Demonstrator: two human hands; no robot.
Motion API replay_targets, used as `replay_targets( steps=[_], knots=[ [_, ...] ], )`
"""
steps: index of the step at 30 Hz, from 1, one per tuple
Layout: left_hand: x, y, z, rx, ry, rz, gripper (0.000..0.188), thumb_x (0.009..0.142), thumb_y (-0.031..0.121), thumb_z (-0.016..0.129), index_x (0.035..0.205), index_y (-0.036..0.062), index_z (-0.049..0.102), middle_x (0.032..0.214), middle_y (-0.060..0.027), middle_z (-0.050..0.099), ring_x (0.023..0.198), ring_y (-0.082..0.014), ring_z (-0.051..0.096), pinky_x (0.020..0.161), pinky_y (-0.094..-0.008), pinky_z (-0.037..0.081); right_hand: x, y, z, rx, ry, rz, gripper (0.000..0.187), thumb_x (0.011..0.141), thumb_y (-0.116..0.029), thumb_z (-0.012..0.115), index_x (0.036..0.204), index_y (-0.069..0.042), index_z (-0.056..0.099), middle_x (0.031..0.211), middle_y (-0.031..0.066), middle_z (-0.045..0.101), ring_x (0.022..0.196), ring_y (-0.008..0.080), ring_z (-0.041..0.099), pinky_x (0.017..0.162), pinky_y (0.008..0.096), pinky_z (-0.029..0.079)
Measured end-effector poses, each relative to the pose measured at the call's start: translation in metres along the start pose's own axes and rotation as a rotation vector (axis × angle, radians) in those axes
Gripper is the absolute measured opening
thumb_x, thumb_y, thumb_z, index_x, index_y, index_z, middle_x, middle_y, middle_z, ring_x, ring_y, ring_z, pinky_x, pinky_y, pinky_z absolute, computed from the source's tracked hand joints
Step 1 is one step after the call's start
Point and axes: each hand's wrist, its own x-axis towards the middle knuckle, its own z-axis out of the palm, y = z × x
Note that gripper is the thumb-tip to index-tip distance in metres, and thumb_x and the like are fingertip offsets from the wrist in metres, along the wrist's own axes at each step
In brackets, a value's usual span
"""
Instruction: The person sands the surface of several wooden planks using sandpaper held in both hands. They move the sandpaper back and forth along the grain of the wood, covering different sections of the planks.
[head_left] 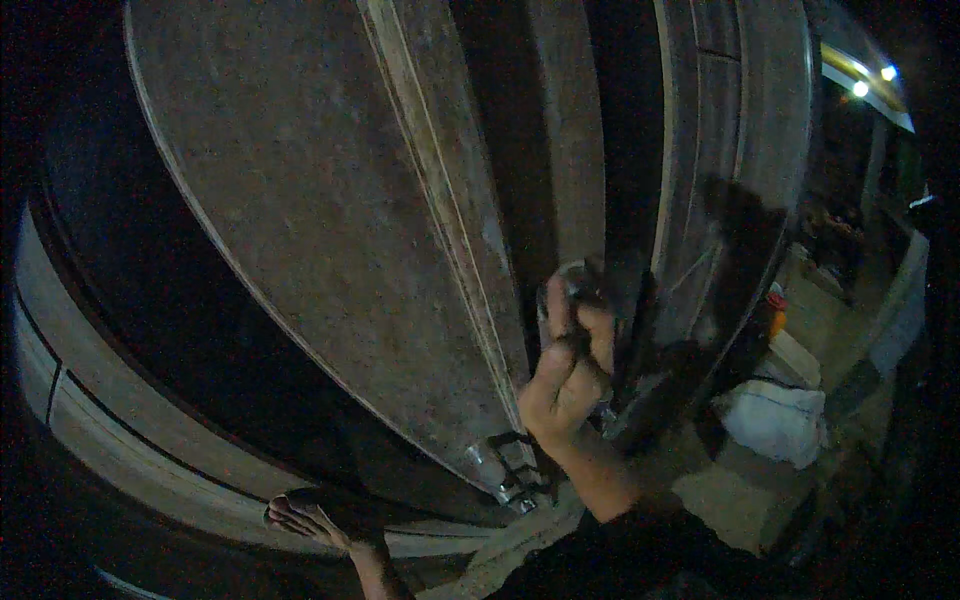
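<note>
The light is dim. My right hand (568,390) is raised in front of the panels with its fingers closed round a small, partly shiny object (572,270); its kind is too dark to make out. Behind that hand stand tall wooden panels with dark gaps between them. The widest brown panel (310,200) has a pale strip (440,190) along its right side. Low on the left, my left hand (305,518) is stretched out, fingers extended, beside a long pale board (160,460). Whether it touches the board I cannot tell.
Silvery metal pieces (500,475) lie at the foot of the wide panel. To the right, a white sack (775,420) rests on the floor, with a small orange object (777,312) beyond it. Bright lamps (861,89) shine at the far upper right.
</note>
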Motion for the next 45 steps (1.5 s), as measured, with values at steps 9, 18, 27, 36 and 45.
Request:
replay_targets(
  steps=[9,18,27,36,45],
  knots=[
    [-0.026,-0.004,0.002,-0.017,-0.048,-0.055,0.069,0.097,0.041,0.048,0.150,0.0034,0.024,0.155,-0.0268,0.021,0.143,-0.0488,0.019,0.114,-0.0639,0.012,-0.015,-0.015,-0.023,-0.154,-0.239,-0.004,0.031,0.093,-0.016,0.056,0.110,0.009,0.065,0.138,0.0241,0.051,0.132,0.0435,0.042,0.112,0.0511,0.029],
    [-0.007,0.011,-0.002,-0.201,0.021,-0.175,0.065,0.101,0.046,0.023,0.151,0.0057,0.028,0.157,-0.0230,0.022,0.145,-0.0448,0.018,0.116,-0.0601,0.010,0.033,-0.014,0.004,-0.194,-0.192,-0.063,0.049,0.101,-0.021,0.040,0.140,0.010,0.041,0.149,0.0282,0.035,0.143,0.0422,0.025,0.115,0.0547,0.014],
    [-0.045,0.019,0.011,-0.154,0.000,-0.145,0.063,0.101,0.046,0.026,0.151,0.0067,0.027,0.155,-0.0259,0.025,0.144,-0.0452,0.020,0.116,-0.0601,0.009,0.011,-0.007,-0.011,-0.235,-0.328,-0.072,0.053,0.097,-0.025,0.048,0.140,0.006,0.043,0.151,0.0256,0.032,0.142,0.0448,0.025,0.114,0.0595,0.015],
    [-0.034,0.022,0.008,-0.043,0.027,-0.104,0.058,0.101,0.036,0.031,0.149,0.0035,0.026,0.153,-0.0267,0.028,0.143,-0.0449,0.024,0.116,-0.0582,0.013,0.072,0.031,-0.051,-0.271,-0.543,-0.558,0.036,0.089,-0.021,0.061,0.120,-0.003,0.065,0.142,0.0145,0.051,0.136,0.0339,0.042,0.113,0.0531,0.027],
    [-0.032,0.022,0.012,0.030,0.046,-0.086,0.055,0.101,0.027,0.034,0.149,0.0020,0.025,0.152,-0.0274,0.030,0.142,-0.0447,0.027,0.116,-0.0580,0.016,0.064,0.074,-0.045,-0.252,-0.580,-0.478,0.048,0.082,-0.033,0.069,0.126,-0.013,0.063,0.145,0.0104,0.049,0.140,0.0316,0.037,0.117,0.0561,0.015]
  ],
)
